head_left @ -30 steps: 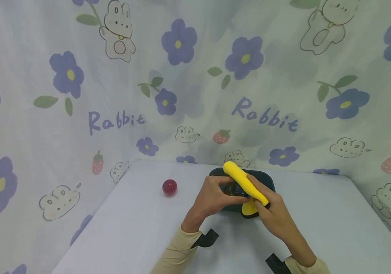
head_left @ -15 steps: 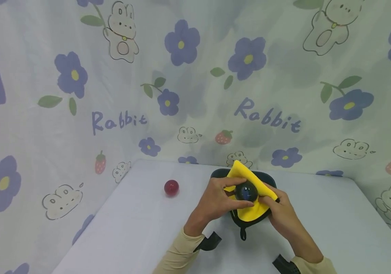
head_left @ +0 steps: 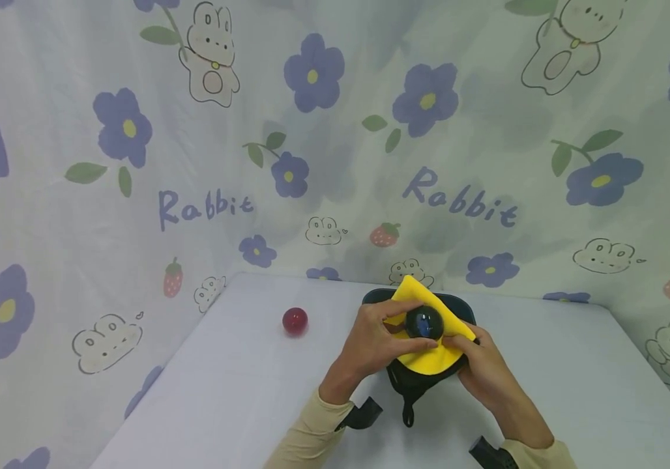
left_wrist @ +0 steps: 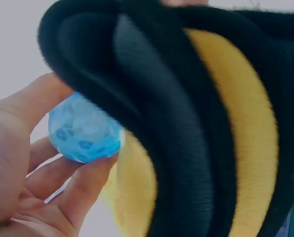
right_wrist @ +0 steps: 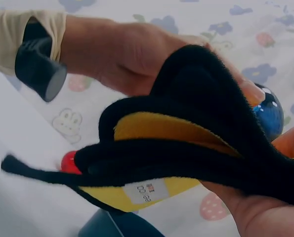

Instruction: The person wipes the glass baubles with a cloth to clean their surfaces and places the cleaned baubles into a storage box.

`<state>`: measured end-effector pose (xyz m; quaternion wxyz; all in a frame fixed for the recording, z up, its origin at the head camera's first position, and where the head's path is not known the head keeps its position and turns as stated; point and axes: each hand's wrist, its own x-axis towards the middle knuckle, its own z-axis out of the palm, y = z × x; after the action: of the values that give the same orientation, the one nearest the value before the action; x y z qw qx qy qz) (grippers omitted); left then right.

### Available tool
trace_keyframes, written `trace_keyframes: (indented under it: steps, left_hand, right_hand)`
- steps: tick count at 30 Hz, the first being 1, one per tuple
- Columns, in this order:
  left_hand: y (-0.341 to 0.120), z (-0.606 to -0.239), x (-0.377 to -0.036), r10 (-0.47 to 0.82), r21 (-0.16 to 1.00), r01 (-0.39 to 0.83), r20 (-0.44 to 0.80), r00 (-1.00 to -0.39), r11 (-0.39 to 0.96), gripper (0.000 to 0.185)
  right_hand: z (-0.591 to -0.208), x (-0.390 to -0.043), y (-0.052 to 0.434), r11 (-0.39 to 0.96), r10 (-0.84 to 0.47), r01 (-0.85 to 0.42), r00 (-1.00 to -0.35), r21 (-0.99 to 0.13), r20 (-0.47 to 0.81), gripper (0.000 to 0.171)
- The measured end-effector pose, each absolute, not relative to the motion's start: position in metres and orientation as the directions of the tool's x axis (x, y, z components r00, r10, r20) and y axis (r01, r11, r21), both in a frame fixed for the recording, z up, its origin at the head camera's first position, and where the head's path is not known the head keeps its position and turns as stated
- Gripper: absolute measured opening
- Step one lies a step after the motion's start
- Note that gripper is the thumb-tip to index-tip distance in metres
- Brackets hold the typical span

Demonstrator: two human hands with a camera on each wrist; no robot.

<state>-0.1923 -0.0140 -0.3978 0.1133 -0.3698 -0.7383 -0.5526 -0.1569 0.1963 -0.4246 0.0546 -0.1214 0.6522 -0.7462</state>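
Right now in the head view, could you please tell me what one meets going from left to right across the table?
Red ball → left hand → blue ball on the yellow and black cloth → right hand.

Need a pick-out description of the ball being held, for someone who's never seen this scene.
Start at the pale table in front of the rabbit-print curtain. Over its far middle, two hands hold a yellow-and-black cloth; the left hand pinches a small ball against it. That ball is dark blue and glossy, unlike the red ball lying alone on the table to its left.
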Motion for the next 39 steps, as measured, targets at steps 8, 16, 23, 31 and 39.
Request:
trace_keyframes:
  steps: [8,16,23,31,39]
  left_hand:
    - [-0.012,-0.4,-0.197,0.374,0.735,0.664,0.582,-0.722,0.137,0.057]
    - [-0.014,-0.401,-0.198,0.375,0.621,0.732,0.63,-0.68,0.282,0.068]
    - [-0.017,-0.401,-0.2,0.311,0.742,0.588,0.503,-0.806,0.323,0.065]
    - [-0.022,-0.398,-0.199,0.296,0.86,0.435,0.356,-0.886,0.267,0.056]
    - [-0.022,-0.403,-0.201,0.359,0.86,0.428,0.32,-0.877,0.279,0.051]
  right_hand:
    - [-0.42,-0.156,0.19,-0.129,-0.192,-0.018,-0.981,-0.991,0.043,0.041]
    - [-0.414,-0.152,0.187,-0.043,-0.116,0.014,-0.993,-0.999,-0.008,0.046]
    - [-0.404,-0.143,0.19,0.174,-0.055,-0.024,-0.998,-0.985,0.015,0.054]
    - [-0.398,-0.13,0.181,0.368,-0.03,-0.212,-0.976,-0.905,0.217,0.052]
    - [-0.404,-0.127,0.178,0.427,-0.087,-0.371,-0.924,-0.824,0.371,0.06]
